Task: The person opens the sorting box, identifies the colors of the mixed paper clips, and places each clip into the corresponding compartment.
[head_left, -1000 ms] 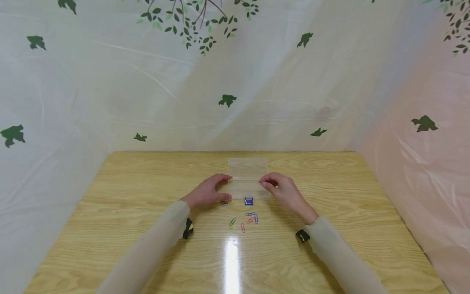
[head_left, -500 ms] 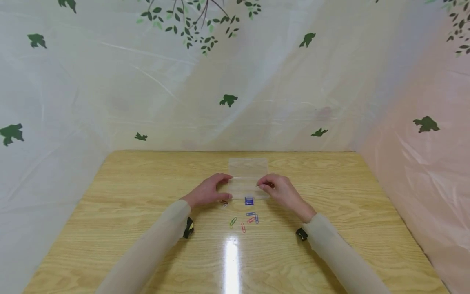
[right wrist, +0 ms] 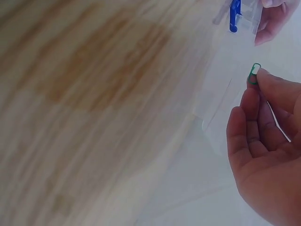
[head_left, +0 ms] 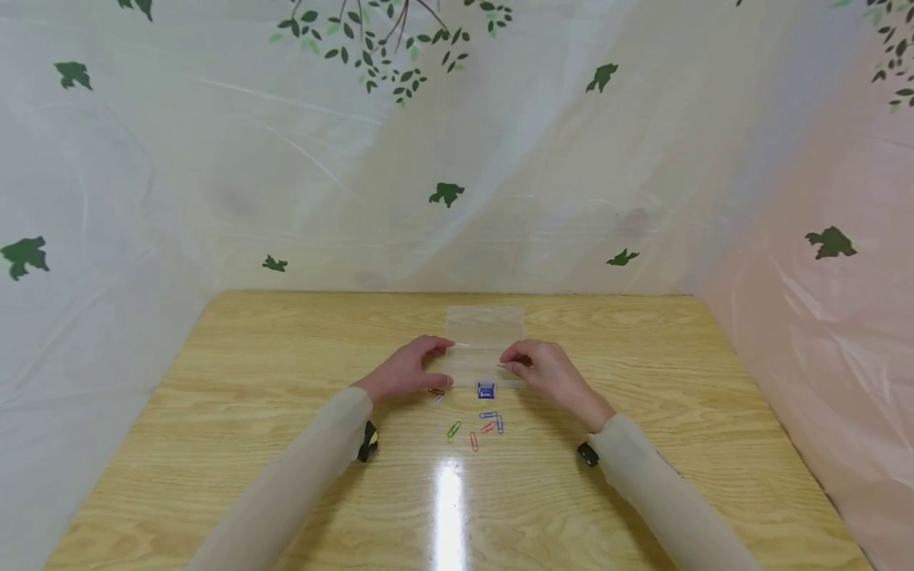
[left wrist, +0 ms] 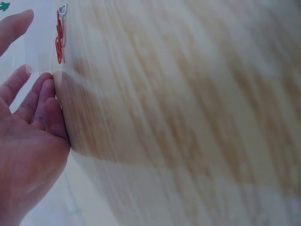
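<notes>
A clear plastic box (head_left: 474,361) stands on the table with its lid (head_left: 487,323) raised at the back and a blue latch (head_left: 486,390) at the front. My left hand (head_left: 408,369) holds the box's left end, thumb at the front corner and fingers at the back. Over the box's right part, my right hand (head_left: 553,376) pinches a green paper clip (right wrist: 254,74) between thumb and finger. In front of the box lie loose paper clips: a green one (head_left: 454,429), a red one (head_left: 474,442), a pink one (head_left: 489,427) and two blue ones, one of them a flat-lying blue clip (head_left: 489,415).
A few more clips (head_left: 436,392) lie close by the left thumb. The wooden table (head_left: 286,341) ends at a pale curtain (head_left: 343,198) with leaf prints behind and at both sides. Dark wrist straps show below both sleeves.
My right hand has shifted slightly left and nearer over the box, with the clip still pinched. The left hand keeps its place on the box.
</notes>
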`<action>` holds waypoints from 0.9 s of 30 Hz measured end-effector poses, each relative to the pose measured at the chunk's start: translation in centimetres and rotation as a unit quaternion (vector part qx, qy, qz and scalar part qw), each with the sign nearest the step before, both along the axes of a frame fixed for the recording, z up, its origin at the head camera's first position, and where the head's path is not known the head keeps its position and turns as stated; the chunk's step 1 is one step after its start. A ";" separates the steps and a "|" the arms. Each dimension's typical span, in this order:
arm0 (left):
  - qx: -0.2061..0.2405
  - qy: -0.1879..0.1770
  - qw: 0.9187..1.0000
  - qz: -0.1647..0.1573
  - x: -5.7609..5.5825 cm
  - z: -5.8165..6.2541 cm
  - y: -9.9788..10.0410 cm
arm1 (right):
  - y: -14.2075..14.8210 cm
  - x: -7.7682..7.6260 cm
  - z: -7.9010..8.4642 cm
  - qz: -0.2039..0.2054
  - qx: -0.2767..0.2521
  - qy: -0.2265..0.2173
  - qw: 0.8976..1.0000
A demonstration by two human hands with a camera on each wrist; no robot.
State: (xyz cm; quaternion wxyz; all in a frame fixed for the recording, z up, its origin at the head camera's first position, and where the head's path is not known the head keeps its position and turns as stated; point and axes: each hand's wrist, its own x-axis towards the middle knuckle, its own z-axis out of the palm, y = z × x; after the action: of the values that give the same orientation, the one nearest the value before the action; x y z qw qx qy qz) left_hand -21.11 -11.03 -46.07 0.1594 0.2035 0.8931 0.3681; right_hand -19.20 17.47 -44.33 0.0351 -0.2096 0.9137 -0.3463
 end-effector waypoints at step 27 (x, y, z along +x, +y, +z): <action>0.003 -0.004 1.000 -0.003 -0.3 -0.4 -0.2 | -0.8 2.7 1.1 0.067 -0.055 0.042 0.995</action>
State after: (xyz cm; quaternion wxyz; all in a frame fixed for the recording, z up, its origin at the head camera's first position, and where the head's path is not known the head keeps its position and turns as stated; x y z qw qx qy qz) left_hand -21.42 -11.22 -46.50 0.1631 0.2055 0.8907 0.3713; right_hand -16.46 16.63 -43.27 0.0084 -0.2861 0.8777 -0.3842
